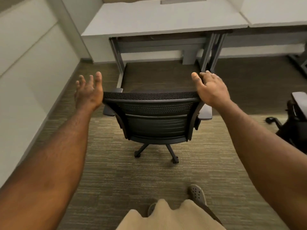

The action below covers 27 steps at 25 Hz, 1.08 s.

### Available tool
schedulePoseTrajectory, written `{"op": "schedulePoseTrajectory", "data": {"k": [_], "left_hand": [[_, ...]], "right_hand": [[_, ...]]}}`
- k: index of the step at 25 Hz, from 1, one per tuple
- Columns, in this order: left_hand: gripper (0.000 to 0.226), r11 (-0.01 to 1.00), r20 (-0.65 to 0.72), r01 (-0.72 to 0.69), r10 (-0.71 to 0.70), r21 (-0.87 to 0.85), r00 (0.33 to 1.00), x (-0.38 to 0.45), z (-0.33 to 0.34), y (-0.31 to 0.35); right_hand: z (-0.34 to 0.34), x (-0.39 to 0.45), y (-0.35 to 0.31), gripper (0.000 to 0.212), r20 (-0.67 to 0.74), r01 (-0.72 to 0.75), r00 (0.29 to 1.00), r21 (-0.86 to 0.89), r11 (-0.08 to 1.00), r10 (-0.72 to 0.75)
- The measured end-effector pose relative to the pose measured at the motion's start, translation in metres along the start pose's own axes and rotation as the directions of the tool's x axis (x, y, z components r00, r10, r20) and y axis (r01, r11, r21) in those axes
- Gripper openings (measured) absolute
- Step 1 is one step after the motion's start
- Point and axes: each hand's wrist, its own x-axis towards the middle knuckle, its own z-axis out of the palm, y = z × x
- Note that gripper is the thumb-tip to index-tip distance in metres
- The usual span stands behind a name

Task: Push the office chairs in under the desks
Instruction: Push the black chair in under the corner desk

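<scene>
Two office chairs in view: one black mesh-backed chair [154,118] centre frame, and a second chair [297,117] cut off by the right edge, only an armrest and part of its base showing. Two benches: the near grey bench [166,19] straight ahead of the mesh chair, and another bench [275,10] adjoining on the right. The mesh chair stands on the carpet [116,171], facing the near bench, its seat front just reaching between the bench legs; most of the chair is still out in the open. Open carpet lies under the bench ahead of the seat. A pale partition wall [29,67] runs along the left, with a strip of free carpet between it and the chair. Both arms reach forward. Left hand [88,90] is spread wide, palm turned inward, just off the left corner of the backrest, seemingly not touching. Right hand [211,87] is open too, its heel lying against the backrest's top right corner, fingers loose and ungripped.
</scene>
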Motion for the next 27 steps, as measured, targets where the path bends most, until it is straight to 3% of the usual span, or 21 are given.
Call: {"op": "schedulePoseTrajectory", "data": {"k": [4, 7, 15, 27], "left_hand": [[0.086, 0.999, 0.134, 0.040, -0.036, -0.024, 0.990, 0.025, -0.008, -0.001], [0.088, 0.999, 0.161, 0.032, -0.025, -0.043, 0.987, 0.041, -0.007, 0.005], [0.096, 1.000, 0.138, 0.018, -0.016, -0.009, 0.990, 0.108, 0.014, 0.026], [0.086, 0.999, -0.036, 0.029, -0.029, -0.025, 0.999, 0.203, 0.066, 0.101]], "right_hand": [[0.001, 0.012, 0.000, 0.084, -0.057, 0.001, 0.998, -0.022, 1.000, -0.002], [0.001, 0.025, -0.001, 0.083, -0.044, 0.006, 0.999, -0.006, 1.000, -0.006], [0.007, 0.100, -0.005, 0.082, -0.039, 0.018, 0.999, -0.010, 1.000, -0.019], [0.010, 0.272, 0.023, 0.087, 0.133, 0.056, 0.990, -0.124, 0.991, -0.039]]}}
